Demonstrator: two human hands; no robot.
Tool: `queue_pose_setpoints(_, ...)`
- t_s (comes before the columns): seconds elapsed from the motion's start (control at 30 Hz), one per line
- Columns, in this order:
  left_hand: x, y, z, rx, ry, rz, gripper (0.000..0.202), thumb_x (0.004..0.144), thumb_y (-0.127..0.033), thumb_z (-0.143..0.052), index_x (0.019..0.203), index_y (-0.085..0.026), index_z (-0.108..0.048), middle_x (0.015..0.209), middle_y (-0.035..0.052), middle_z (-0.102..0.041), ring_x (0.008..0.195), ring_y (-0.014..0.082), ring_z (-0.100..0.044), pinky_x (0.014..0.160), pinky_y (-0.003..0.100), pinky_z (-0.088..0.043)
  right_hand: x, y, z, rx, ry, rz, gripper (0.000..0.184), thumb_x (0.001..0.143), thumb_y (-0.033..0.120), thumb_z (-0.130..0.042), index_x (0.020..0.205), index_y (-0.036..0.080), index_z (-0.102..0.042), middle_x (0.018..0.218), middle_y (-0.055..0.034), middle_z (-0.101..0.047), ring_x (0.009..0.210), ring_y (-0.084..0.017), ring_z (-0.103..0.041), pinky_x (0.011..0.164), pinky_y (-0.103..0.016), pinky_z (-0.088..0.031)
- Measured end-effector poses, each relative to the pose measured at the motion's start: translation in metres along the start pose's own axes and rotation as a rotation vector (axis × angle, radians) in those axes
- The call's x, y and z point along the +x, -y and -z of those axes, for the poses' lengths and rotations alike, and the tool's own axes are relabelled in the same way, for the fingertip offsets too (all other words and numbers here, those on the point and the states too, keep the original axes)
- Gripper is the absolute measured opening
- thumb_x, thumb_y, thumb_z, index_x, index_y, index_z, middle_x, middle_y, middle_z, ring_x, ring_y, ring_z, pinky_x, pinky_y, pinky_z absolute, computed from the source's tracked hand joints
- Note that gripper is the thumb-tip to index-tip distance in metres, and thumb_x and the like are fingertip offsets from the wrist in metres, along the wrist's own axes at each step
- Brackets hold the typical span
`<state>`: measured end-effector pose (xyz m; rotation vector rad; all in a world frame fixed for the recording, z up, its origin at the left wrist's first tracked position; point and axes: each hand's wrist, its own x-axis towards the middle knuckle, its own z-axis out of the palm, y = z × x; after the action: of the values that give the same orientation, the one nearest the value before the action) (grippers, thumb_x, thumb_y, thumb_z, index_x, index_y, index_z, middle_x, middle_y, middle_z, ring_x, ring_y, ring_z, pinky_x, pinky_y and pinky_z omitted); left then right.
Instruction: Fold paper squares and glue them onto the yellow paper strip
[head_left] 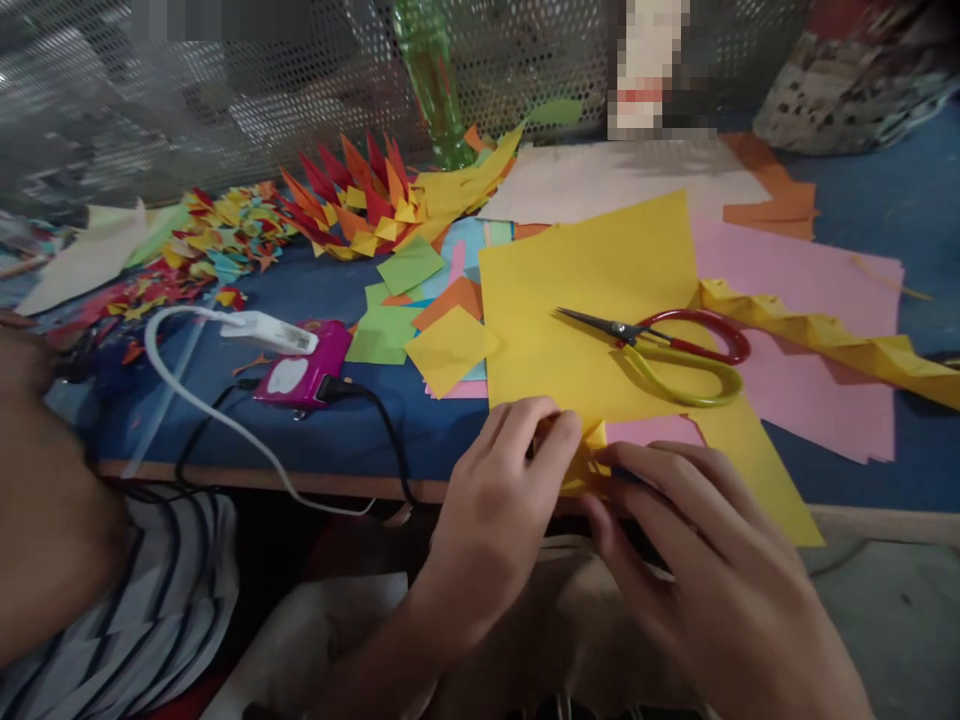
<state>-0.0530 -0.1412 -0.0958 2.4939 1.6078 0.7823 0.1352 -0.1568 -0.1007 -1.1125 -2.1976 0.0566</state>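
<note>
The small folded paper [596, 437] is yellow and shows a raised corner pointing away from the person, toward the back of the desk [427, 435]; fingers cover most of it, so its long axis cannot be told. It lies between the 2 hands at the near edge, with the left hand [495, 500] pinching its left side and the right hand [697, 545] holding its right side by thumb and fingertips.

From the left, another person's striped shirt [176, 580] is beside the blue desk. Near it are a pile of paper scraps [232, 230] and a purple box [322, 375] with a white plug [274, 330] in it. Next come a cluster of red, orange and yellow paper points [375, 190], a green bottle [435, 90] and small loose squares [450, 350]. A large yellow sheet [592, 260] carries scissors [619, 330], blades pointing left, loops right. Pink sheets [840, 400] lie to the right under a folded yellow strip [817, 330]. A patterned basket [847, 95] stands at the far right. Behind runs a metal mesh panel [510, 60].
</note>
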Motion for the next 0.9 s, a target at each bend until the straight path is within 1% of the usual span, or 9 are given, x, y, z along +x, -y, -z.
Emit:
queue_pose_setpoints(0.1, 0.006, 0.010, 0.004, -0.071, 0.112, -0.065, 0.020, 0.110, -0.012, -0.051, 0.125, -0.022, -0.061, 0.124, 0.0047, -0.067, 0.115, 0.0188, -0.064, 0.094, 0.031, -0.057, 0.000, -0.019, 0.005, -0.060, 0.052, 0.104, 0.018, 0.099, 0.014, -0.068, 0.117, 0.013, -0.068, 0.129, -0.0096, -0.071, 0.116, -0.027, -0.063, 0.106, -0.045, -0.054)
queue_pose_setpoints(0.2, 0.012, 0.015, 0.008, -0.102, 0.187, -0.077, 0.013, 0.109, -0.015, -0.057, 0.119, -0.022, -0.062, 0.120, 0.0020, -0.065, 0.112, 0.0172, -0.063, 0.093, 0.029, -0.054, 0.001, -0.034, 0.010, -0.113, 0.149, 0.200, 0.019, 0.103, 0.016, -0.060, 0.119, 0.015, -0.069, 0.128, -0.0071, -0.072, 0.120, -0.029, -0.061, 0.106, -0.046, -0.051)
queue_pose_setpoints(0.3, 0.020, 0.016, 0.011, -0.142, 0.230, -0.090, 0.008, 0.109, -0.018, -0.060, 0.113, -0.020, -0.066, 0.112, 0.0012, -0.065, 0.107, 0.0175, -0.060, 0.093, 0.031, -0.050, -0.001, -0.043, 0.012, -0.096, 0.183, 0.217, 0.023, 0.103, 0.015, -0.060, 0.125, 0.015, -0.070, 0.128, -0.0062, -0.071, 0.124, -0.030, -0.059, 0.106, -0.046, -0.051)
queue_pose_setpoints(0.37, 0.026, 0.016, 0.013, -0.160, 0.260, -0.100, 0.011, 0.110, -0.019, -0.059, 0.113, -0.020, -0.069, 0.107, 0.0011, -0.065, 0.103, 0.0178, -0.058, 0.092, 0.033, -0.048, -0.002, -0.047, 0.012, -0.067, 0.197, 0.213, 0.026, 0.103, 0.016, -0.062, 0.128, 0.016, -0.070, 0.131, -0.0057, -0.070, 0.126, -0.029, -0.058, 0.109, -0.046, -0.050)
queue_pose_setpoints(0.47, 0.033, 0.017, 0.012, -0.230, 0.271, -0.066, 0.013, 0.111, -0.021, -0.058, 0.112, -0.020, -0.071, 0.100, -0.0011, -0.067, 0.098, 0.0159, -0.058, 0.088, 0.031, -0.045, -0.004, -0.051, 0.012, -0.028, 0.213, 0.206, 0.024, 0.103, 0.015, -0.063, 0.125, 0.015, -0.070, 0.133, -0.0065, -0.068, 0.125, -0.027, -0.059, 0.110, -0.045, -0.050)
queue_pose_setpoints(0.57, 0.038, 0.018, 0.011, -0.314, 0.254, 0.012, 0.009, 0.109, -0.020, -0.062, 0.106, -0.022, -0.070, 0.098, -0.0053, -0.071, 0.095, 0.0116, -0.062, 0.087, 0.028, -0.044, -0.004, -0.054, 0.010, -0.010, 0.200, 0.177, 0.023, 0.101, 0.014, -0.065, 0.124, 0.015, -0.069, 0.132, -0.0073, -0.068, 0.124, -0.027, -0.060, 0.108, -0.045, -0.051)
queue_pose_setpoints(0.67, 0.041, 0.018, 0.010, -0.346, 0.267, 0.096, 0.008, 0.106, -0.019, -0.065, 0.103, -0.023, -0.070, 0.096, -0.0081, -0.071, 0.092, 0.0088, -0.064, 0.086, 0.026, -0.043, -0.003, -0.055, 0.007, 0.008, 0.192, 0.158, 0.026, 0.100, 0.013, -0.066, 0.125, 0.014, -0.069, 0.132, -0.0090, -0.068, 0.122, -0.026, -0.061, 0.106, -0.043, -0.053)
queue_pose_setpoints(0.77, 0.043, 0.016, 0.010, -0.344, 0.276, 0.134, 0.008, 0.107, -0.020, -0.065, 0.102, -0.024, -0.070, 0.095, -0.0085, -0.071, 0.092, 0.0087, -0.064, 0.085, 0.026, -0.043, -0.002, -0.054, 0.005, -0.039, 0.178, 0.195, 0.032, 0.097, 0.014, -0.070, 0.130, 0.012, -0.069, 0.130, -0.0116, -0.070, 0.118, -0.028, -0.062, 0.104, -0.046, -0.053)
queue_pose_setpoints(0.9, 0.044, 0.015, 0.011, -0.326, 0.270, 0.127, 0.009, 0.108, -0.020, -0.063, 0.102, -0.023, -0.070, 0.095, -0.0072, -0.071, 0.092, 0.0108, -0.064, 0.087, 0.029, -0.044, -0.002, -0.053, 0.005, -0.111, 0.153, 0.201, 0.030, 0.093, 0.013, -0.074, 0.123, 0.007, -0.073, 0.126, -0.0146, -0.073, 0.115, -0.033, -0.064, 0.103, -0.052, -0.051)
